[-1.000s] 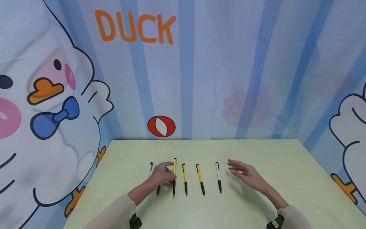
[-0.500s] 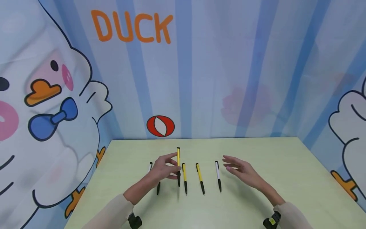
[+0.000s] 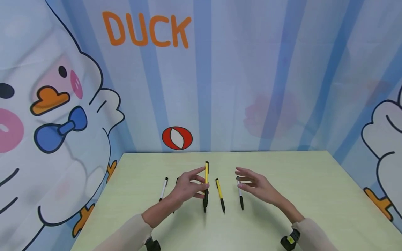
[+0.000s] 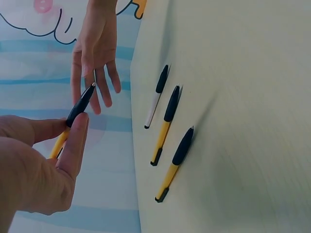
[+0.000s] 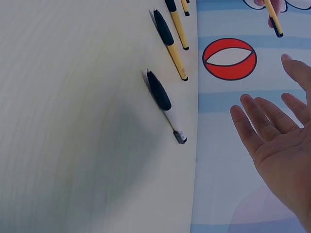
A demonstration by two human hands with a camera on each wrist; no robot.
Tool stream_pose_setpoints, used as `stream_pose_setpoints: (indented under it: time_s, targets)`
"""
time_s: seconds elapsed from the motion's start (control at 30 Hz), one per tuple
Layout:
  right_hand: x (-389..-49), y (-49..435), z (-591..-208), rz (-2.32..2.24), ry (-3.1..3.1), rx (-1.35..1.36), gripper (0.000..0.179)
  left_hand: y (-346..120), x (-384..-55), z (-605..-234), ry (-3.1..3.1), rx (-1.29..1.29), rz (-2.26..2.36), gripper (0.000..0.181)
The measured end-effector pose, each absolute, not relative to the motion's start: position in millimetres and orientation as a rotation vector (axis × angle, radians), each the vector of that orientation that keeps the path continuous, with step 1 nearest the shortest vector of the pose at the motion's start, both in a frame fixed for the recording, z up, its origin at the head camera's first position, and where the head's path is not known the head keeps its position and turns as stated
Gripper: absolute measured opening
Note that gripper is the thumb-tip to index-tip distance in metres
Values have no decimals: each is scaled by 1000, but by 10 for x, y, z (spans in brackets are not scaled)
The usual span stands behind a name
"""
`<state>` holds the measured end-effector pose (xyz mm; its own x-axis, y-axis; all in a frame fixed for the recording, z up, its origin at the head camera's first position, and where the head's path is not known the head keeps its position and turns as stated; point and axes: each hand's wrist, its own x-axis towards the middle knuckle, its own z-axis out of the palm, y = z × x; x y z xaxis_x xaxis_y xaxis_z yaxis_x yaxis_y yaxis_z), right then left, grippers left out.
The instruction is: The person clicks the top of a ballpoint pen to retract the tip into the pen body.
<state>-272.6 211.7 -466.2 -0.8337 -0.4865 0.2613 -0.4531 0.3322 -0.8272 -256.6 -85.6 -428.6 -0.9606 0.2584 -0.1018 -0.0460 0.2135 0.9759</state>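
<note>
My left hand (image 3: 190,186) pinches a yellow pen (image 3: 206,174) with a black grip between thumb and fingers. In the left wrist view this raised pen (image 4: 77,113) stands out past the fingertips, clear of the table. In the head view it overlaps another yellow pen lying behind it, which shows in the left wrist view as the nearest yellow pen (image 4: 176,162). A further yellow pen (image 3: 220,190) lies to the right of the held one. My right hand (image 3: 259,186), fingers extended and holding nothing, hovers over the white pen (image 3: 241,202), partly covering it in the head view.
On the pale table (image 3: 282,167), a white pen (image 3: 164,188) lies at the left end of the row. Beside it another pen is mostly hidden by the left hand. A blue striped backdrop (image 3: 232,87) with printed ducks rises behind the table's far edge.
The left hand has lifted the yellow pen off the table and carried it right, over its neighbour. The right hand has drifted left, over the white pen.
</note>
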Motion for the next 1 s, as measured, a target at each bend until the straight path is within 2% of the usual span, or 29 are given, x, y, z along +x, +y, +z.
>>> stream_pose_setpoints:
  time_s: [0.6,1.0]
  targets:
    - [-2668,1688,-4552,-1535,2387,-1022,93,-654,-2488,-4337,2123,315,1881,69]
    - [-2561,1693,-4537,-1524,2375,-1043,100,-556,-2461,-4421,2003,295,1935,66]
